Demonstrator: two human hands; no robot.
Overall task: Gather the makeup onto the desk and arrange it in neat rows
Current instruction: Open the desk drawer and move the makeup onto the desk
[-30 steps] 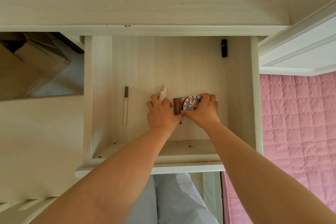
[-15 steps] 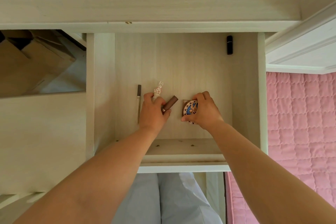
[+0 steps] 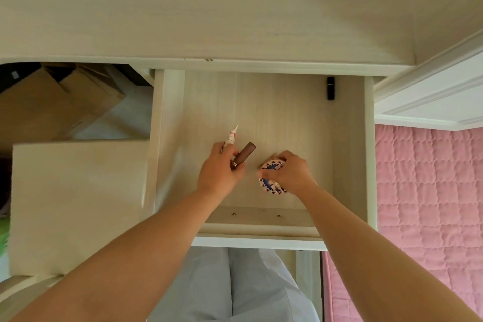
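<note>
Gathering step: both hands inside open drawer point(image 3: 369, 165). Left hand point(image 3: 218, 172) clenched on brown tube point(image 3: 245, 153) and white figurine-topped stick point(image 3: 231, 137). Right hand point(image 3: 288, 174) grasping patterned round compact point(image 3: 270, 185); brown item beneath mostly hidden. Black lipstick point(image 3: 331, 88) remains at drawer's far right corner. Next, likely: lift loads onto bare worktop point(image 3: 235, 8), return for lipstick.
</note>
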